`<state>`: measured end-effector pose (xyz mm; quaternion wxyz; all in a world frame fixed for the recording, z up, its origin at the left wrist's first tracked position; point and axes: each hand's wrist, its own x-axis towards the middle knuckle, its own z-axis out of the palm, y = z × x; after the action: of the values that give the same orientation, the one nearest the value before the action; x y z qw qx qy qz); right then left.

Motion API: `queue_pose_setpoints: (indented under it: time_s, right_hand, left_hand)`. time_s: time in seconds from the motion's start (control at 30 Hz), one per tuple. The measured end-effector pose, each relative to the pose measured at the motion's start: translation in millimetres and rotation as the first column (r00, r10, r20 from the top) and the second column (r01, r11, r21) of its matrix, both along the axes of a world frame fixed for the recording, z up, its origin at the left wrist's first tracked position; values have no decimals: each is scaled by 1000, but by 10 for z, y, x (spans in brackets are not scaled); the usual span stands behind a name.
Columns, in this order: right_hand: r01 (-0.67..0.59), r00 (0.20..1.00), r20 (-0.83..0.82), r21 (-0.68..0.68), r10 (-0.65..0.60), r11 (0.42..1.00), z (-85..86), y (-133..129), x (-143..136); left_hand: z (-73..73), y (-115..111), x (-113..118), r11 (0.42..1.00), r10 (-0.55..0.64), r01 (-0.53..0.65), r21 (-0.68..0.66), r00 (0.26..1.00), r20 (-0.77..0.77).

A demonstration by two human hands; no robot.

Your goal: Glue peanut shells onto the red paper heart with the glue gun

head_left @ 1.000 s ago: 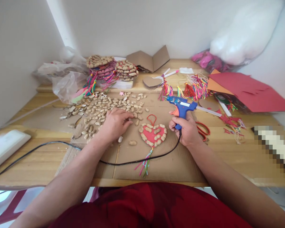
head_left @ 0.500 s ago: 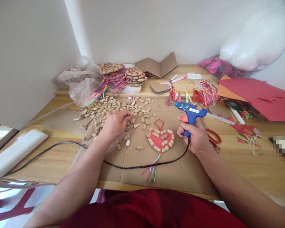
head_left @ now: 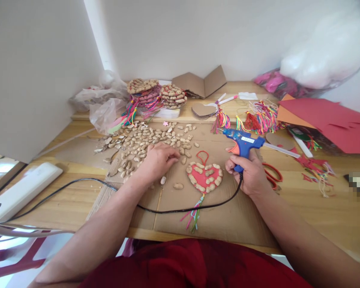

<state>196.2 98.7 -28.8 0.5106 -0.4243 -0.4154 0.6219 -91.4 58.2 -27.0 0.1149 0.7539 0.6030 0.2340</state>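
Observation:
A blue glue gun (head_left: 243,149) with an orange trigger is held in my right hand (head_left: 249,172), its nozzle pointing left. My left hand (head_left: 159,161) is at the right edge of the loose peanuts (head_left: 138,142), fingertips drawn together; whatever they hold, if anything, is hidden. Between my hands lies a red heart (head_left: 200,178) on the cardboard sheet (head_left: 225,220), edged with peanuts and with a few more inside. It has a red loop at the top and a coloured tassel (head_left: 194,216) at the bottom. A single peanut (head_left: 178,186) lies left of the heart.
The gun's black cord (head_left: 180,209) crosses in front of the heart to a white power strip (head_left: 24,192) at left. Behind are stacked peanut hearts (head_left: 172,96), cardboard hearts (head_left: 203,111) and tassels (head_left: 261,118). Red-handled scissors (head_left: 272,176) and red paper (head_left: 330,122) are at right.
My left hand has moved right across the peanuts, toward the heart. My right hand still holds the glue gun in about the same place.

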Motion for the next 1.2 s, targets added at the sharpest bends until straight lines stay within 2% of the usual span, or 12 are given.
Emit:
queue_pose_setpoints:
  time_s: [0.07,0.13,0.27,0.43,0.53,0.63,0.73,0.9,0.97,1.1,1.2]
  right_hand:
    - [-1,1000,16,-3,1,1000,8,-2,7]
    - [2,1000,11,0,-2,1000,20,-3,6]
    - [9,1000,-3,-9,-9,1000,29,5,-10]
    - [12,1000,-21,2,-12,1000,6,11,-8]
    - [6,1000,-14,9,-6,1000,-4,11,4]
    - [9,1000,-11,0,-9,1000,-11,14,11]
    - [6,1000,-14,6,-6,1000,-12,17,6]
    - [13,1000,-14,0,-13,1000,13,12,-12]
    - [21,1000,-18,-3,-21,1000,25,7,-12]
    - [16,1000,-14,-10,-16,1000,35,2,-6]
    - [17,1000,-9,-6,-17,1000,36,6,-9]
  left_hand:
    - [19,-11,14,1000,-4,4,11,999,38]
    - [44,-25,29,1000,16,-17,4,988,151]
    - [99,-47,60,994,92,-60,-89,901,425]
    - [147,-61,89,980,114,6,-201,808,578]
    - [130,-52,74,972,105,30,-232,832,544]
    - [108,-44,36,986,70,0,-165,907,415]
    - [109,-60,11,994,49,-15,-105,941,336]
    - [87,-90,74,979,-149,180,-95,953,264]
    - [59,-85,116,976,-192,209,-60,958,214]
    - [48,-88,156,990,-125,134,-39,977,173]
    - [86,-110,136,995,-60,77,-68,975,215]
